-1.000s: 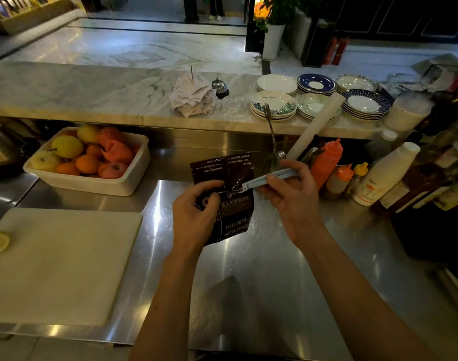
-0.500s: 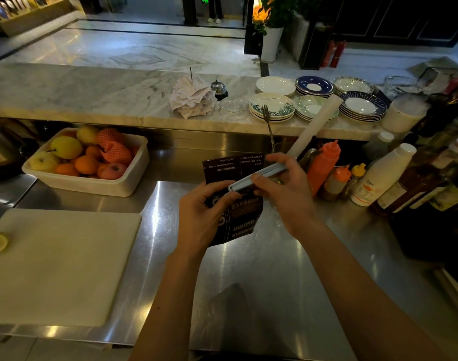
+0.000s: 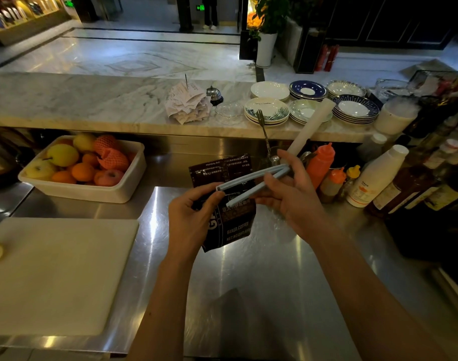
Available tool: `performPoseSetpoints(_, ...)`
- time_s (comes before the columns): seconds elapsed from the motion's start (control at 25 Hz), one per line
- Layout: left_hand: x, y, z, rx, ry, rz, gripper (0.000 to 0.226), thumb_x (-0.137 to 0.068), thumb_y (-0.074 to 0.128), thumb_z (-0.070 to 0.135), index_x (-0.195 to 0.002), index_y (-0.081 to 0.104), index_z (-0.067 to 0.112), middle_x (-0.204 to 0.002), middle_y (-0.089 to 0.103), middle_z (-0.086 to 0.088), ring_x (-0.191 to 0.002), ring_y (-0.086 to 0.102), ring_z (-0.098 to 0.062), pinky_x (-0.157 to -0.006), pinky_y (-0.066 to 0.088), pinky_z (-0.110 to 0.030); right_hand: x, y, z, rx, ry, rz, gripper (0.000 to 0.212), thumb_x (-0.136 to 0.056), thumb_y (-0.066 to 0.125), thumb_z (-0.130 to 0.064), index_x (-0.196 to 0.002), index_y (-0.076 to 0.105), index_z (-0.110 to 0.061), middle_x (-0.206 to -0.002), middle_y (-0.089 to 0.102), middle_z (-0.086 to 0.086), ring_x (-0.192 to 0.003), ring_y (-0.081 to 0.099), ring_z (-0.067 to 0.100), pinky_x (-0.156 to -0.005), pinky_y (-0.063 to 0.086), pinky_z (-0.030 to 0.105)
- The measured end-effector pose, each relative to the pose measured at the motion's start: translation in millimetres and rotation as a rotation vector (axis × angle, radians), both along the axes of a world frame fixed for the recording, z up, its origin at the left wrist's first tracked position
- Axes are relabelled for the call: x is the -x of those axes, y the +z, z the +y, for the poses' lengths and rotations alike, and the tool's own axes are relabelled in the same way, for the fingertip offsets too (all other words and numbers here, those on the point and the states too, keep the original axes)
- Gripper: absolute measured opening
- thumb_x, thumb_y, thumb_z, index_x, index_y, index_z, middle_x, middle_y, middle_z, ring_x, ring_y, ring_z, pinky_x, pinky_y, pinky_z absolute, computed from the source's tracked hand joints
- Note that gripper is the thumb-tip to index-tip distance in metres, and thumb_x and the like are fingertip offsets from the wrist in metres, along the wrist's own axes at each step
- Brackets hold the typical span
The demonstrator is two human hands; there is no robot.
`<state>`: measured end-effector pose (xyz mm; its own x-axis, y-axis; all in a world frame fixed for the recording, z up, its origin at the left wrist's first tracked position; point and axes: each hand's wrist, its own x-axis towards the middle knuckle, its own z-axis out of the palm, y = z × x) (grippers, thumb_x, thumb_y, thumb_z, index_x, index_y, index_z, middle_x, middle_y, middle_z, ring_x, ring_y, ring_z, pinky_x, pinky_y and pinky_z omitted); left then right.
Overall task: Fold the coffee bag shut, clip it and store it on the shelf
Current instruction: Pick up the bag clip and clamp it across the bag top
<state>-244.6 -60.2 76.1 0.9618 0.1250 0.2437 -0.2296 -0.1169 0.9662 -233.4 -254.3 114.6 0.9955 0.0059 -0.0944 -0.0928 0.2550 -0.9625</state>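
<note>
A dark brown coffee bag point(image 3: 234, 225) with white lettering is held upright above the steel counter, its top flap point(image 3: 220, 169) folded over toward the far side. My left hand point(image 3: 190, 217) grips the bag's left edge at the fold. My right hand point(image 3: 290, 194) holds a long pale blue sealing clip point(image 3: 251, 179) by its hinged right end. The clip's two arms are spread in a narrow V, and their open tips lie across the fold of the bag, near my left thumb.
A white tub of fruit point(image 3: 84, 170) stands at the back left, a white cutting board point(image 3: 56, 274) at the front left. Sauce bottles point(image 3: 324, 165) and a white bottle point(image 3: 373, 175) crowd the right. Stacked plates point(image 3: 311, 105) sit on the marble ledge point(image 3: 79, 100) behind.
The clip was shut and is now spread open in a V. The bag has risen a little and its top flap shows more.
</note>
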Motion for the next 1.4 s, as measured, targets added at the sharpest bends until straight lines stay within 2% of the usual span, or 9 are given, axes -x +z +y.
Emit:
performPoseSetpoints(0.12, 1.7, 1.5, -2.3, 0.027, -0.004, 0.002, 0.018, -0.089, 0.063, 0.016, -0.102, 0.070, 0.027, -0.099, 0.071, 0.015, -0.094, 0.069, 0.001, -0.076, 0.053, -0.012, 3.0, -1.8, -9.6, -0.030, -0.028, 0.014, 0.041, -0.091, 0.059, -0.002, -0.130, 0.048, -0.012, -0.120, 0.062, 0.023, -0.091, 0.074, 0.028, -0.075, 0.063, 0.039)
performPoseSetpoints(0.2, 3.0, 2.7, -3.0, 0.051, -0.013, 0.000, 0.017, -0.091, 0.057, 0.023, -0.100, 0.070, 0.029, -0.099, 0.072, 0.014, -0.094, 0.070, -0.002, -0.074, 0.054, -0.013, 4.7, 0.0, -20.5, -0.068, -0.121, 0.021, 0.035, -0.092, 0.058, -0.003, -0.126, 0.051, -0.008, -0.115, 0.066, 0.019, -0.086, 0.075, 0.025, -0.069, 0.062, 0.032)
performPoseSetpoints(0.36, 1.0, 0.8, -3.2, 0.000, -0.012, -0.024, 0.031, -0.094, 0.058, 0.004, -0.101, 0.069, 0.031, -0.103, 0.070, 0.014, -0.098, 0.068, 0.002, -0.078, 0.054, -0.012, -1.8, 1.5, -36.2, -0.178, -0.383, -0.001, 0.040, -0.092, 0.060, -0.005, -0.131, 0.048, -0.005, -0.117, 0.063, 0.016, -0.084, 0.076, 0.022, -0.064, 0.059, 0.022)
performPoseSetpoints(0.64, -1.1, 3.1, -9.9, -0.012, -0.008, -0.036, 0.035, -0.093, 0.058, 0.001, -0.099, 0.068, 0.034, -0.102, 0.069, 0.016, -0.097, 0.066, 0.006, -0.077, 0.052, -0.009, -21.0, 5.3, -30.9, -0.288, -0.660, -0.026, 0.049, -0.089, 0.064, 0.001, -0.132, 0.045, -0.009, -0.127, 0.054, 0.013, -0.104, 0.067, 0.031, -0.067, 0.062, 0.029)
performPoseSetpoints(0.76, -1.3, 2.4, -11.0, -0.034, -0.013, -0.042, 0.036, -0.092, 0.058, -0.001, -0.099, 0.067, 0.033, -0.101, 0.068, 0.017, -0.096, 0.065, 0.010, -0.077, 0.051, -0.007, -22.2, 1.8, -26.7, -0.196, -0.591, 0.045, 0.048, -0.088, 0.065, 0.001, -0.132, 0.046, -0.005, -0.123, 0.060, 0.018, -0.095, 0.072, 0.032, -0.060, 0.060, 0.024)
performPoseSetpoints(0.92, -3.9, -1.6, -6.7, -0.006, -0.001, -0.029, 0.037, -0.093, 0.058, -0.001, -0.098, 0.069, 0.033, -0.098, 0.070, 0.021, -0.097, 0.067, 0.005, -0.078, 0.053, -0.011, -21.3, 3.8, -27.9, -0.135, -0.406, 0.131, 0.044, -0.089, 0.064, 0.000, -0.130, 0.050, -0.002, -0.117, 0.063, 0.022, -0.071, 0.076, 0.022, -0.058, 0.060, 0.022)
performPoseSetpoints(1.08, -6.6, -5.6, -2.0, -0.020, 0.045, -0.032, 0.031, -0.093, 0.059, -0.001, -0.100, 0.070, 0.026, -0.101, 0.069, 0.018, -0.097, 0.067, 0.002, -0.078, 0.053, -0.011, -26.2, 7.6, -48.8, -0.214, -0.501, 0.144, 0.045, -0.087, 0.066, -0.005, -0.130, 0.051, -0.002, -0.120, 0.064, 0.022, -0.075, 0.077, 0.021, -0.057, 0.058, 0.021)
performPoseSetpoints(1.2, -7.7, -6.8, -1.9, -0.030, 0.038, -0.028, 0.028, -0.092, 0.059, -0.002, -0.101, 0.071, 0.022, -0.100, 0.070, 0.016, -0.095, 0.068, 0.004, -0.076, 0.052, -0.010, -25.5, 10.7, -46.3, -0.185, -0.420, 0.156, 0.043, -0.087, 0.066, -0.005, -0.128, 0.053, -0.002, -0.117, 0.065, 0.022, -0.083, 0.075, 0.026, -0.059, 0.058, 0.022)
performPoseSetpoints(1.4, -8.8, -6.5, -14.7, -0.072, 0.005, -0.020, 0.030, -0.092, 0.060, -0.001, -0.098, 0.070, 0.027, -0.099, 0.068, 0.017, -0.093, 0.065, 0.011, -0.075, 0.050, -0.006, -18.8, 11.2, -18.9, -0.136, -0.288, 0.239, 0.024, -0.089, 0.064, -0.003, -0.112, 0.060, -0.005, -0.104, 0.067, 0.018, -0.067, 0.076, 0.019, -0.055, 0.057, 0.019)
